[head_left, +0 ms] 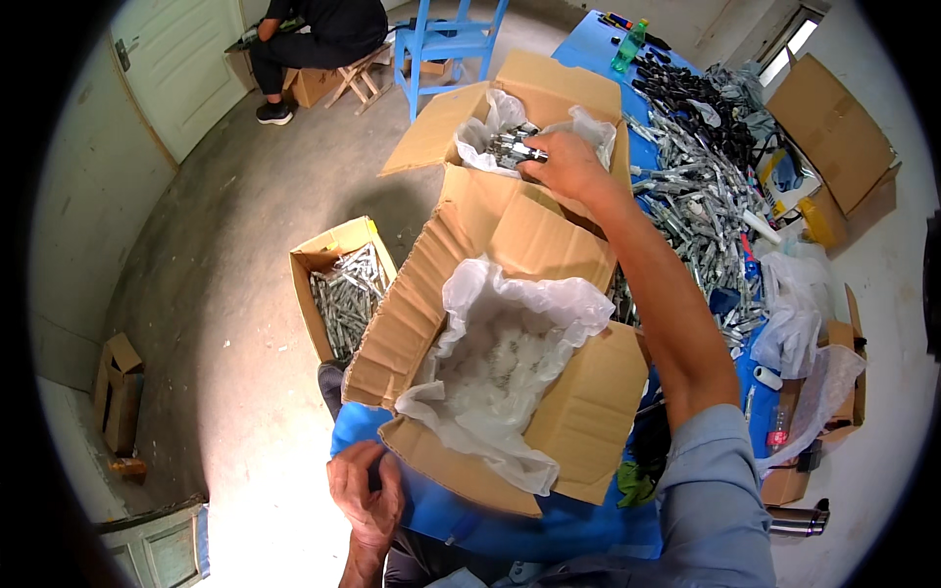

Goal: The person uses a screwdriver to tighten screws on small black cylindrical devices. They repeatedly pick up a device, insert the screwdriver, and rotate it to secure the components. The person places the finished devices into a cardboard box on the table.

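The right hand (570, 169) curls round metal parts (512, 149) in the far box (561, 80); the left hand (367, 496), half curled, hides whether it grips anything. Work looks unfinished: a large pile (694, 220) lies right.

Beyond the near box (593, 412), my right hand (567, 167) grips silvery parts (510, 149) in the far box (564, 83). My left hand (368, 498) curls just beside the near box's front flap (456, 476); left of that box stands a small box (338, 239) of metallic pieces (350, 294).
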Demonstrator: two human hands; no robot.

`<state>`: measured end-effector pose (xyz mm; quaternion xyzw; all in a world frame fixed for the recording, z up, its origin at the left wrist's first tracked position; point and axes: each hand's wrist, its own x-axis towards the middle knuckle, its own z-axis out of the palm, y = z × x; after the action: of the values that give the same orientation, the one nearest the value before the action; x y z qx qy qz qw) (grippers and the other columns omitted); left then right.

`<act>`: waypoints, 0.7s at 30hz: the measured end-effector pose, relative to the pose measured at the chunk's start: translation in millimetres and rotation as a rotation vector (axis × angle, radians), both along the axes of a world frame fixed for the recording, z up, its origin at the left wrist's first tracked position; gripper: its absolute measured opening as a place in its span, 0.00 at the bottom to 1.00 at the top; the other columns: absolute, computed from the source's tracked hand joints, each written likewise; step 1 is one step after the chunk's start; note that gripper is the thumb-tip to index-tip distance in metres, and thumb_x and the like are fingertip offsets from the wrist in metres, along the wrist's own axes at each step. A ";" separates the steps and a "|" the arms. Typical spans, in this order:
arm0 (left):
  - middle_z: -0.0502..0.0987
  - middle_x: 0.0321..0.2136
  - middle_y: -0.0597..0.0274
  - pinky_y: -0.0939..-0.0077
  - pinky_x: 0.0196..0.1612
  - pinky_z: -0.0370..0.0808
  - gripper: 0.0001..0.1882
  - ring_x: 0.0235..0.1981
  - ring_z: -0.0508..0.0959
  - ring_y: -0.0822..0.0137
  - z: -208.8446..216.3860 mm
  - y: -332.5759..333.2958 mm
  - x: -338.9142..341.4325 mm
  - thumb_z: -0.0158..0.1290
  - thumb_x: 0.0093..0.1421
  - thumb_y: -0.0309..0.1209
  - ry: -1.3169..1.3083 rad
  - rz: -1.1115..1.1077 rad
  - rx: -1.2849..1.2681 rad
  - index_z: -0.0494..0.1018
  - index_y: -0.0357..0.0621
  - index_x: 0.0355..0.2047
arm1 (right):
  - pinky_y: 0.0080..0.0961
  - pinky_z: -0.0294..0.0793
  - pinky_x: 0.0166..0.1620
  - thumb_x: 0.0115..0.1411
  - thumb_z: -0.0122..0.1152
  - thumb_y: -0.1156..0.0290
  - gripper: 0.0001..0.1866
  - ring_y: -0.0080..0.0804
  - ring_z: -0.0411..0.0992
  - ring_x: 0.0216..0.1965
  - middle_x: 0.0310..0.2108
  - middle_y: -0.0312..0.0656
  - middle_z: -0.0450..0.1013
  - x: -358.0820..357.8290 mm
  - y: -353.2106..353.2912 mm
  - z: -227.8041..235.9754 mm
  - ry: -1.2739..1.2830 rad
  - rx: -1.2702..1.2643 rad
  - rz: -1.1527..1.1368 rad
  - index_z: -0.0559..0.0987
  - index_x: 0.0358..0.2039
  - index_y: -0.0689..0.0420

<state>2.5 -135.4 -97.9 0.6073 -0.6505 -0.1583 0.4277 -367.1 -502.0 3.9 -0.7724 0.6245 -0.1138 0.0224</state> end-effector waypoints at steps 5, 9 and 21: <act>0.83 0.41 0.51 0.60 0.50 0.74 0.12 0.41 0.81 0.50 -4.9 0.2 -0.1 0.64 0.55 0.19 0.010 -0.004 -0.027 0.80 0.40 0.41 | 0.46 0.80 0.54 0.57 0.72 0.57 0.20 0.52 0.81 0.49 0.45 0.49 0.84 2.2 0.3 2.6 -0.022 0.041 -0.071 0.86 0.50 0.47; 0.83 0.38 0.50 0.59 0.51 0.74 0.08 0.41 0.80 0.52 1.1 -1.1 -3.8 0.61 0.58 0.19 0.044 0.000 -0.025 0.80 0.36 0.39 | 0.44 0.78 0.56 0.59 0.72 0.54 0.26 0.51 0.80 0.52 0.49 0.50 0.83 3.4 19.7 20.8 -0.108 -0.064 -0.080 0.84 0.56 0.52; 0.84 0.37 0.53 0.54 0.49 0.77 0.09 0.40 0.82 0.48 -7.8 -3.2 -3.2 0.65 0.56 0.27 -0.048 0.024 -0.140 0.80 0.41 0.37 | 0.34 0.78 0.53 0.66 0.66 0.68 0.17 0.42 0.81 0.49 0.47 0.51 0.82 -47.5 208.1 99.9 -0.508 -0.512 -0.053 0.83 0.52 0.64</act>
<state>-0.7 -138.6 -105.7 0.5873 -0.6627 -0.0926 0.4553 -414.6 -293.8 103.9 -0.6836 0.5700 -0.4553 -0.0204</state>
